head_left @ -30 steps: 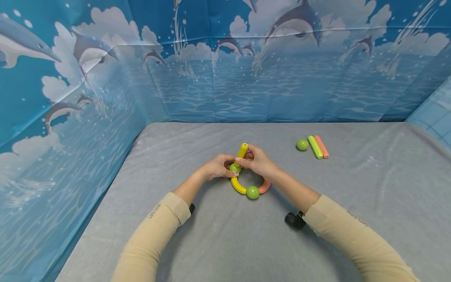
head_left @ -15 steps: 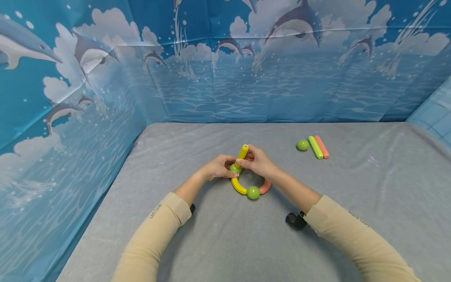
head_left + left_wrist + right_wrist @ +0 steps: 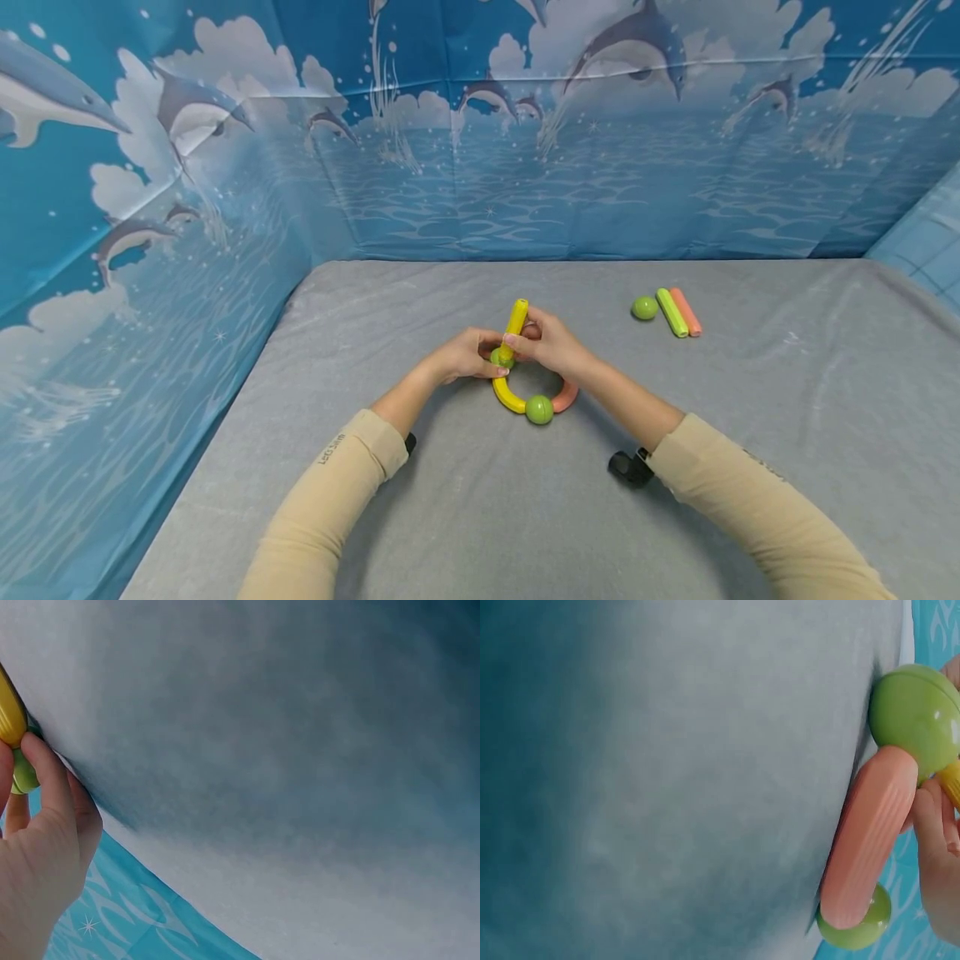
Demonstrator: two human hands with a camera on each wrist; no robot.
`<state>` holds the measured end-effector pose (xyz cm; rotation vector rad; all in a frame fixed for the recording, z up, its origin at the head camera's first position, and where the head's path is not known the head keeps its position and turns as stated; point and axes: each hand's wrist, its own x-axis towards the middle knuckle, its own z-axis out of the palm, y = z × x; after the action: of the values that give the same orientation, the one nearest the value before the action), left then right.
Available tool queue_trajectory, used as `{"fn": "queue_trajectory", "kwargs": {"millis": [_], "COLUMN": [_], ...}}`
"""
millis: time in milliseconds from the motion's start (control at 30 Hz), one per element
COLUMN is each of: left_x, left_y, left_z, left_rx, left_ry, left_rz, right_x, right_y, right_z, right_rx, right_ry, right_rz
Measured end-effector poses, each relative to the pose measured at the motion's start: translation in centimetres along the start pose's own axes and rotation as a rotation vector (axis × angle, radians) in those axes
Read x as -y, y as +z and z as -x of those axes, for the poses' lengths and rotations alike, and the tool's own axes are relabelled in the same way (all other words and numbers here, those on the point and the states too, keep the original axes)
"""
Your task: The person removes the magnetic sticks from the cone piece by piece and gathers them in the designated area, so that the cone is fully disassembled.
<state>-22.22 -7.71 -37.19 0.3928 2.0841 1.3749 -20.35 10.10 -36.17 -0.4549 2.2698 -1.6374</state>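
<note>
A partial ring of toy rods and balls lies on the grey cloth in the head view. Its yellow curved rod (image 3: 508, 398) and coral curved rod (image 3: 565, 397) meet at a green ball (image 3: 539, 410). My left hand (image 3: 467, 356) pinches a second green ball (image 3: 502, 359) at the far end of the yellow curved rod. Pinched in my right hand (image 3: 552, 342), another yellow rod (image 3: 517, 317) rises from that ball, its lower end against it. Fingers partly cover this joint. The right wrist view shows the coral rod (image 3: 870, 840) between two green balls.
At the back right lie a loose green ball (image 3: 644, 308), a lime rod (image 3: 672, 313) and a coral rod (image 3: 686, 312), side by side. A blue dolphin-print curtain (image 3: 480, 192) borders the cloth (image 3: 480, 517) at the back and left.
The yellow rod in my right hand has turned slightly, and its upper end sits a little higher, showing less of its end face. The left hand stays nearly still.
</note>
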Motion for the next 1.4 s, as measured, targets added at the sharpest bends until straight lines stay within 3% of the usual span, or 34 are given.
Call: {"fn": "queue_trajectory", "kwargs": {"millis": [167, 400, 633, 1000, 1400], "left_x": [0.1, 0.2, 0.2, 0.2, 0.3], "left_y": [-0.1, -0.1, -0.2, -0.2, -0.2], "left_z": [-0.1, -0.2, 0.0, 0.0, 0.0], "left_rx": [-0.019, -0.003, 0.012, 0.010, 0.008], "left_ry": [-0.006, -0.009, 0.049, 0.031, 0.047], "left_rz": [0.015, 0.012, -0.045, -0.078, -0.066], "right_x": [0.3, 0.2, -0.1, -0.4, -0.7], "right_y": [0.4, -0.3, -2.2, -5.3, -9.5], "right_z": [0.1, 0.3, 0.8, 2.3, 4.7], "right_rx": [0.056, -0.021, -0.089, -0.175, -0.248], "right_ry": [-0.003, 0.062, 0.139, 0.201, 0.229], "right_rz": [0.029, -0.009, 0.002, -0.064, 0.071]}}
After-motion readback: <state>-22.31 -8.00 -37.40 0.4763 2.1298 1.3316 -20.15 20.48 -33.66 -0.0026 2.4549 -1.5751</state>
